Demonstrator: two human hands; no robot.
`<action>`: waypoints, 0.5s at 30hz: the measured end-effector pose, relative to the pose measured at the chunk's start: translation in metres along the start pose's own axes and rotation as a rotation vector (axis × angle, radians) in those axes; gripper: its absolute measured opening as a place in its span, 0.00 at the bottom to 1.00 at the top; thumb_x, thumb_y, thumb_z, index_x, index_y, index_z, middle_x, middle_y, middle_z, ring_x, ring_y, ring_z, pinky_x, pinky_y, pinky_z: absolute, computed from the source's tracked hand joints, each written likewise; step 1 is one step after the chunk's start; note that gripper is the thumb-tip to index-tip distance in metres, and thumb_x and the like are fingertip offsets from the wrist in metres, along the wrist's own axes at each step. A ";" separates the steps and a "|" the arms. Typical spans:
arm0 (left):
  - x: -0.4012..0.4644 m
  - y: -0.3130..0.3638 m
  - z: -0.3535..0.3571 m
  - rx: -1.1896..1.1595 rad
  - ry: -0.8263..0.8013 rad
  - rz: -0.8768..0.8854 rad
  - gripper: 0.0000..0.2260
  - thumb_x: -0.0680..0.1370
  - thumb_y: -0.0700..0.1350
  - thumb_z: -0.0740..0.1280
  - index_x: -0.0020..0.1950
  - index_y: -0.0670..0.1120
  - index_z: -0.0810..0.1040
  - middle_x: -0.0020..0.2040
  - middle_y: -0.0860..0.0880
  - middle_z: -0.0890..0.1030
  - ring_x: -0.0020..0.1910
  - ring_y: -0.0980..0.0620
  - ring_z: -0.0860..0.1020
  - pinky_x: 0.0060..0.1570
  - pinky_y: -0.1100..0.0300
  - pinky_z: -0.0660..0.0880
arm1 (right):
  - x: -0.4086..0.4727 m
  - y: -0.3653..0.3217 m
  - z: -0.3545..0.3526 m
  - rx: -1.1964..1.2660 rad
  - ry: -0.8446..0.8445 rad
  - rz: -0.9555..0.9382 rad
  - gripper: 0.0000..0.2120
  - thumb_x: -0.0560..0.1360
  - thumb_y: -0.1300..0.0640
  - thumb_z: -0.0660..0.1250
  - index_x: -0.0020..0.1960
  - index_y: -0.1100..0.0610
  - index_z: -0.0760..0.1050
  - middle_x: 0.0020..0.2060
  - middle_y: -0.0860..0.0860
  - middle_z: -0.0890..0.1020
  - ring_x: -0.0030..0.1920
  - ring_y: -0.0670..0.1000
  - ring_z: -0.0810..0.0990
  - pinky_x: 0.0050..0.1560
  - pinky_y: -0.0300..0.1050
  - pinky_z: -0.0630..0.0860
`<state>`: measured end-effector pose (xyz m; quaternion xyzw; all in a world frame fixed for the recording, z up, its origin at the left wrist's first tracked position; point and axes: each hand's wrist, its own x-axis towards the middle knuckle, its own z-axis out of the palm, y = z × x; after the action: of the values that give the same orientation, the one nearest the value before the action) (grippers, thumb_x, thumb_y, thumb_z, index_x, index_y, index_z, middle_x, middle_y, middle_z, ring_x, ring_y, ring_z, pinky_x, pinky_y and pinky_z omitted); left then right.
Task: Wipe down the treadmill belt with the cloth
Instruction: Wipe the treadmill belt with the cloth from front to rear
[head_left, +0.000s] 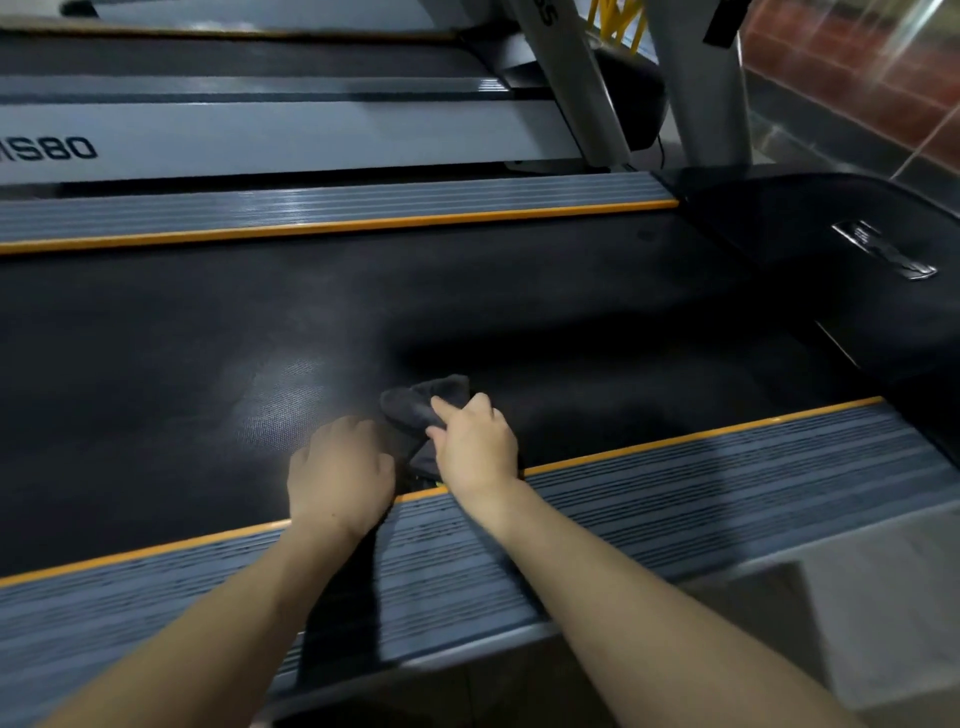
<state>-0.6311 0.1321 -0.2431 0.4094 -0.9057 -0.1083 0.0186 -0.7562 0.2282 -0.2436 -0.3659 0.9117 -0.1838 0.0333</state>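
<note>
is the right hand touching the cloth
Touching. The head view shows the right hand with its fingers lying on the dark cloth, which is bunched on the belt.

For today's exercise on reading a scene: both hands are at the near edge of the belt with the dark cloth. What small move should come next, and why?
Probably flatten the cloth under the right hand and sweep it away across the belt. The cloth looks bunched beside the near orange strip, and most of the belt lies beyond it. The left hand rests curled beside it.
</note>
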 end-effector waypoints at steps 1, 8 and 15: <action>-0.002 -0.004 -0.001 0.008 0.003 -0.005 0.17 0.77 0.53 0.57 0.63 0.53 0.75 0.68 0.52 0.75 0.69 0.47 0.69 0.64 0.46 0.67 | -0.002 0.005 0.000 0.022 0.020 -0.006 0.18 0.79 0.46 0.63 0.68 0.44 0.72 0.53 0.54 0.72 0.53 0.56 0.74 0.49 0.51 0.77; -0.009 -0.038 -0.003 0.034 0.086 -0.070 0.17 0.77 0.53 0.56 0.62 0.53 0.76 0.71 0.50 0.72 0.71 0.46 0.67 0.65 0.45 0.65 | -0.010 0.002 0.005 -0.008 0.128 -0.045 0.18 0.78 0.47 0.64 0.68 0.47 0.73 0.53 0.52 0.73 0.53 0.54 0.72 0.45 0.51 0.77; -0.009 -0.032 -0.001 0.024 0.155 -0.022 0.15 0.77 0.52 0.57 0.61 0.52 0.76 0.65 0.49 0.76 0.67 0.45 0.70 0.64 0.45 0.65 | -0.009 0.000 0.006 -0.057 0.136 -0.050 0.17 0.79 0.47 0.63 0.66 0.48 0.72 0.54 0.53 0.72 0.52 0.55 0.72 0.44 0.51 0.76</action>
<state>-0.6010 0.1180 -0.2483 0.4267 -0.8982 -0.0654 0.0826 -0.7490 0.2323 -0.2497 -0.3761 0.9074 -0.1827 -0.0436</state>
